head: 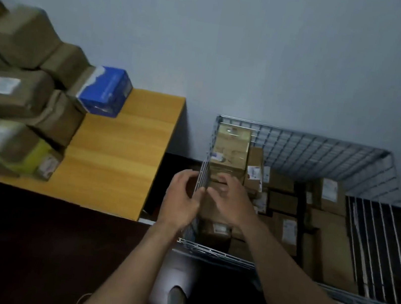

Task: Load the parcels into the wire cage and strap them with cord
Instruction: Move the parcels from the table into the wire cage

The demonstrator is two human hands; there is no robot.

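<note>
Wire cage (324,154) open on top w/ tall parcel stack (230,151) in far-left corner, blocks reach there. Room above lower parcels (284,227) at right. Table (127,146): right half bare, boxes (15,98) crowd left.

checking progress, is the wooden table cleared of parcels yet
No, brown parcels and a blue box sit stacked on the wooden table.

Single head-worn view, wide-angle. Facing forward and steeply down, toward wall (237,40). Close in, almost above cage (300,138) at centre-right. Table (121,150) off to left, blurred toward frame edge.
</note>
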